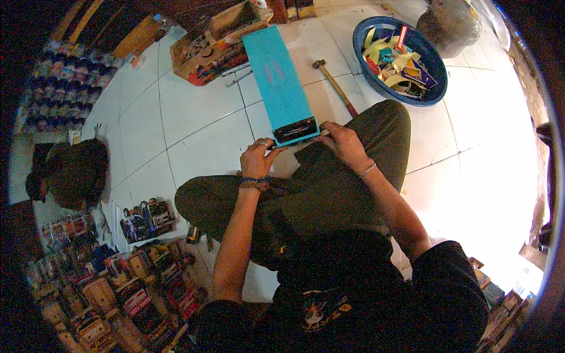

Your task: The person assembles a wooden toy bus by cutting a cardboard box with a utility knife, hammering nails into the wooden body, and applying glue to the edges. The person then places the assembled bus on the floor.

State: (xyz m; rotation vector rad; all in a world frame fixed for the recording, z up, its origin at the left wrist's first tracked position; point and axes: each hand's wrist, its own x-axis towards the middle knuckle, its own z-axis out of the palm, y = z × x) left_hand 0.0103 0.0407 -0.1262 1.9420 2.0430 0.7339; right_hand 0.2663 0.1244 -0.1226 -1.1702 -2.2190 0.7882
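Observation:
A long turquoise box (281,82) lies lengthwise in front of my crossed legs, with a dark printed patch at its near end. My left hand (257,159) is closed at the near left corner, thumb and fingers pinching the edge. At the near right corner my right hand (346,147) grips the edge in the same way. What lies under the box's near end is mostly hidden. A hammer (334,87) with a wooden handle rests on the floor to the right of the box.
A wooden tool tray (203,67) stands beyond the box at the left. Far right, a dark blue basin (368,76) holds colourful scraps. Several packaged goods (138,300) crowd the near left, and stacked bottles (67,85) the far left. White tiles (194,112) cover the floor.

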